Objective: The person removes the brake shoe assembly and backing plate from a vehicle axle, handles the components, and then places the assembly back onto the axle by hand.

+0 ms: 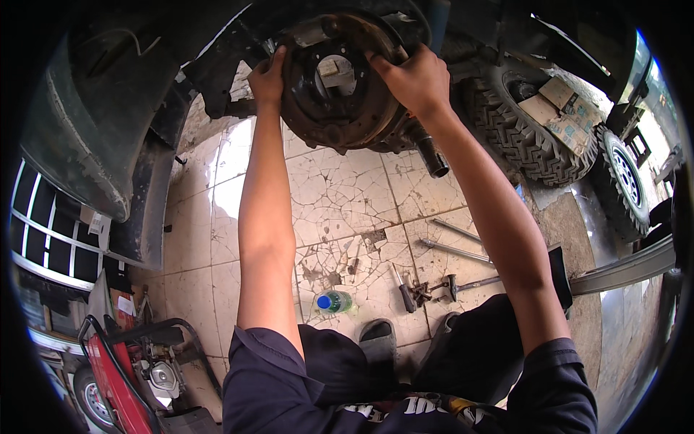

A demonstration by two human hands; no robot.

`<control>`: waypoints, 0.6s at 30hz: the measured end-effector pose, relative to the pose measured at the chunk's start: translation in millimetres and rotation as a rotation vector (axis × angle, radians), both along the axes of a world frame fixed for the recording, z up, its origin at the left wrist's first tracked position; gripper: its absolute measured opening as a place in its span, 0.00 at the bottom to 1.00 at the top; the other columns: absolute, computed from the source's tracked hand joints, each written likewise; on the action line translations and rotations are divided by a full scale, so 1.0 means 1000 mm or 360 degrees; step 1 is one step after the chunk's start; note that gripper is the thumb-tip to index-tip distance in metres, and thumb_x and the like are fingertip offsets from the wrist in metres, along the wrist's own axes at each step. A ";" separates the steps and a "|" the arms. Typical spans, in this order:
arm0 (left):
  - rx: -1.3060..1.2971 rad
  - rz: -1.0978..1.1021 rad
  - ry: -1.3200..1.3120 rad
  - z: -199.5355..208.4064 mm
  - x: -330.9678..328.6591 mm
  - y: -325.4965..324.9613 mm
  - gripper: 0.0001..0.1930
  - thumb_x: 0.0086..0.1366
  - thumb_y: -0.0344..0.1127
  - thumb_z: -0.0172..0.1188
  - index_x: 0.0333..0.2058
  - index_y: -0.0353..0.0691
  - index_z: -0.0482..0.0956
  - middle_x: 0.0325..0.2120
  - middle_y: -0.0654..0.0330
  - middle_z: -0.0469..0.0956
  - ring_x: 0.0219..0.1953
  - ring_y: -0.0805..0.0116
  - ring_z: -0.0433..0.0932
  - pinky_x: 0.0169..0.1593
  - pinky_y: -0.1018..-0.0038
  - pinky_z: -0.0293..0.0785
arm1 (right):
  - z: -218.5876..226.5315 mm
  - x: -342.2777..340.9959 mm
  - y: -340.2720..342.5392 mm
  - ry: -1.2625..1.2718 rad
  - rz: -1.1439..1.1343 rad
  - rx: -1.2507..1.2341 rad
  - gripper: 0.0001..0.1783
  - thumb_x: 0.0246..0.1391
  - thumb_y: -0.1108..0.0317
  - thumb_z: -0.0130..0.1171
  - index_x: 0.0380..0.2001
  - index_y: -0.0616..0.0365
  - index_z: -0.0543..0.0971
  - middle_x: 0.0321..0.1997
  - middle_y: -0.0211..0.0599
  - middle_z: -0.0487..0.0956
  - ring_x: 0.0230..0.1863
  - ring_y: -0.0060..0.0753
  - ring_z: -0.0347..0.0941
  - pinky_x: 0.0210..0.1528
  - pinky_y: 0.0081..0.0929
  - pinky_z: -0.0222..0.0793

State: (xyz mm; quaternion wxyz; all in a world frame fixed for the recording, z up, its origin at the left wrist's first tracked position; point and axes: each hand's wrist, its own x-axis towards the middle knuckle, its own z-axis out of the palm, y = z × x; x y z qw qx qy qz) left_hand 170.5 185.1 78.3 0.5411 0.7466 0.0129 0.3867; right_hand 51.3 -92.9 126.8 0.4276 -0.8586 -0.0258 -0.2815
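Observation:
A round, rusty brake backing plate (307,119) with a large central hole hangs at the top of the view, under the dark vehicle body. My left hand (268,79) grips its left rim, the thumb pointing up along the near face. On the other side my right hand (418,81) closes over the upper right rim, thumb on the face and fingers partly hidden behind. Through the hole a small patch of light-coloured material shows. Below my right wrist a dark metal tube end (435,160) juts down, apart from my hand.
On the cracked tile floor (347,195) lie a screwdriver (405,288), several bolts (426,291), long metal bars (457,250) and a blue-capped bottle (333,301). A large tyre (528,137) with cardboard (564,116) on it lies right. A red-framed machine (123,383) stands lower left.

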 end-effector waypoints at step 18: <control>0.0351 -0.0093 0.0204 -0.029 -0.017 -0.008 0.32 0.69 0.60 0.49 0.51 0.33 0.77 0.46 0.43 0.79 0.53 0.50 0.76 0.57 0.66 0.67 | -0.004 0.010 -0.016 0.0245 0.0004 0.0032 0.31 0.43 0.42 0.66 0.29 0.65 0.85 0.33 0.53 0.83 0.42 0.53 0.80 0.50 0.38 0.74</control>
